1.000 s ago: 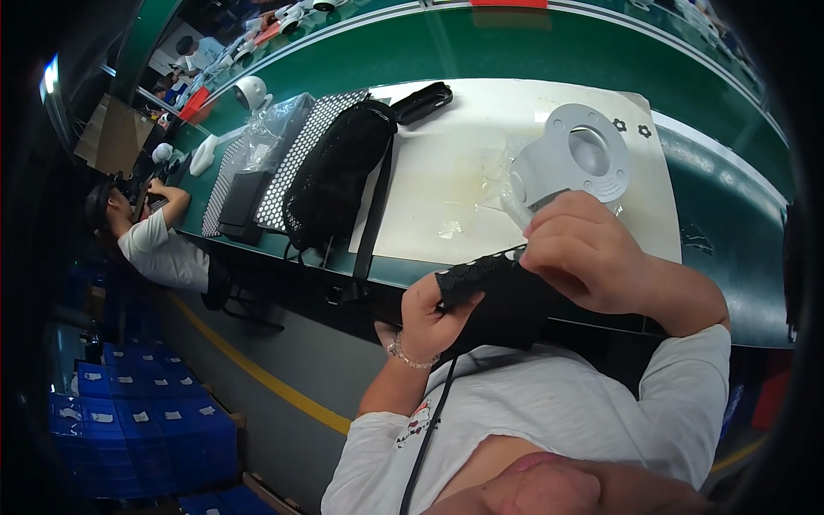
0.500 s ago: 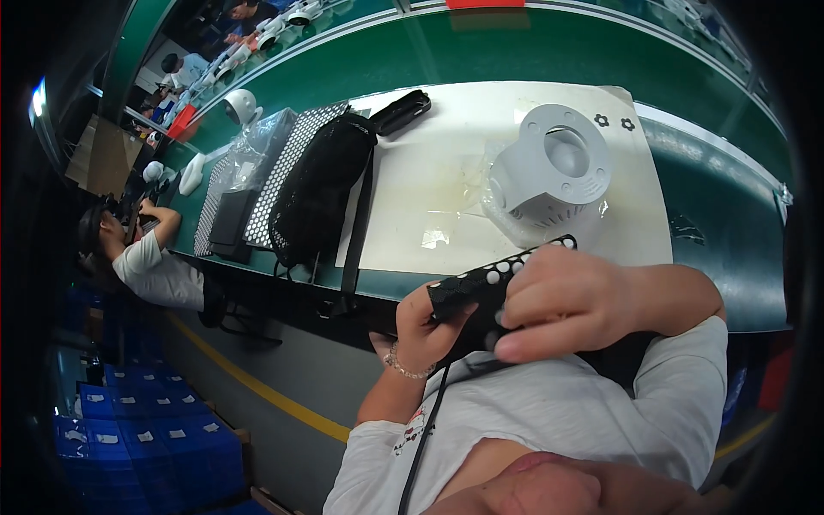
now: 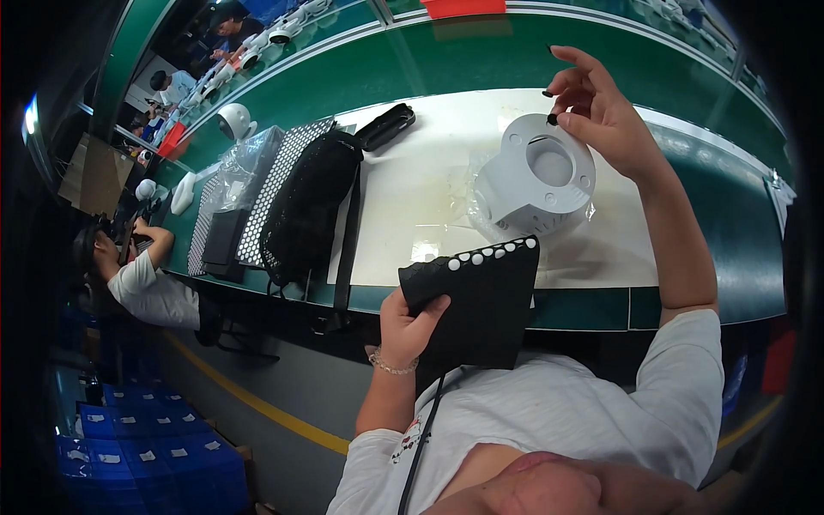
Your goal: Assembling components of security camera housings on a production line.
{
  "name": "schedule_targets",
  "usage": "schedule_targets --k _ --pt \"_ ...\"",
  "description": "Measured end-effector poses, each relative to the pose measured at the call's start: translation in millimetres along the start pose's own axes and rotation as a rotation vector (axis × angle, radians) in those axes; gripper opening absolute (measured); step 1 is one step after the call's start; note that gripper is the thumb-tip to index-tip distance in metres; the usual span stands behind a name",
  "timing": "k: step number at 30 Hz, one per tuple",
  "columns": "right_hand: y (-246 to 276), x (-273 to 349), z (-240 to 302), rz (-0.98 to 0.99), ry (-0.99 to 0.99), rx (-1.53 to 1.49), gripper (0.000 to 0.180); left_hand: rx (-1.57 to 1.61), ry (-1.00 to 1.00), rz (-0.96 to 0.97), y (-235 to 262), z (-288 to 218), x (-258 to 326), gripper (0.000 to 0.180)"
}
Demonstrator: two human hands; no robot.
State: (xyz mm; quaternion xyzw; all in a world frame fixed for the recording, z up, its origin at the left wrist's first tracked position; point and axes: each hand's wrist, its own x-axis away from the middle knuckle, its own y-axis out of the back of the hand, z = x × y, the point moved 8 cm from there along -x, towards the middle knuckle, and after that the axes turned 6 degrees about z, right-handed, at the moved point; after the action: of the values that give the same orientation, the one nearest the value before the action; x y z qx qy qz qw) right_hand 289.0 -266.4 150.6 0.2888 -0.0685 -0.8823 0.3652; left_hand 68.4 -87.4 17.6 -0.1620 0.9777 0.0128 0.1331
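My left hand [image 3: 408,330] grips a folded black sheet [image 3: 481,313] by its left edge, thumb on top. White round spots run in a row along its upper edge. Out over the work mat, my right hand [image 3: 601,116] is raised with its fingers curled and spread. Small dark pads [image 3: 552,118] show at its thumb and fingertips; whether they are stuck on or pinched I cannot make out. The thumb is at the upper rim of a white plastic housing [image 3: 524,176]. This housing has a round opening and shallow round recesses, and lies tilted on clear plastic wrap.
A white mat [image 3: 395,197] covers part of the green bench [image 3: 721,232]. On the left lie a black pouch [image 3: 313,206], a black case [image 3: 386,127], white-dotted sheets [image 3: 257,223] and a clear bag [image 3: 245,176]. A co-worker [image 3: 154,275] sits farther left; blue bins [image 3: 154,438] stand below.
My right hand has left the black sheet and reached up and away to the white housing, covering where two dark flower-shaped pads lay. The left hand still holds the sheet, now facing flatter.
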Motion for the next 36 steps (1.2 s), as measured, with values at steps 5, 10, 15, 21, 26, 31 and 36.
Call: schedule_targets --k 5,10,15,21,26,31,36 --pt "-2.3 2.6 7.7 -0.013 0.076 0.102 0.057 -0.037 0.027 0.026 -2.1 -0.6 -1.8 0.024" --pt "-15.4 12.1 34.2 0.031 0.196 0.447 0.064 -0.038 0.041 0.036 -4.4 0.6 -3.5 0.024" --pt "-38.3 24.0 62.2 0.125 0.344 0.81 0.06 -0.043 0.058 0.056 -4.9 4.1 -1.9 0.024" --pt "-30.7 17.4 54.8 -0.028 0.265 0.766 0.056 -0.028 0.057 0.052 -6.9 1.7 -1.5 0.023" --pt "-34.9 -5.1 20.1 0.112 -0.033 0.137 0.049 -0.076 0.027 0.067 -8.1 0.3 -2.8 0.022" --pt "-42.6 -5.1 12.8 0.246 -0.094 0.028 0.046 -0.067 0.03 0.066 -7.5 1.5 -1.8 0.021" --pt "-40.7 -1.8 17.7 0.321 0.003 0.073 0.044 -0.078 0.021 0.071 -7.9 0.2 -2.2 0.021"
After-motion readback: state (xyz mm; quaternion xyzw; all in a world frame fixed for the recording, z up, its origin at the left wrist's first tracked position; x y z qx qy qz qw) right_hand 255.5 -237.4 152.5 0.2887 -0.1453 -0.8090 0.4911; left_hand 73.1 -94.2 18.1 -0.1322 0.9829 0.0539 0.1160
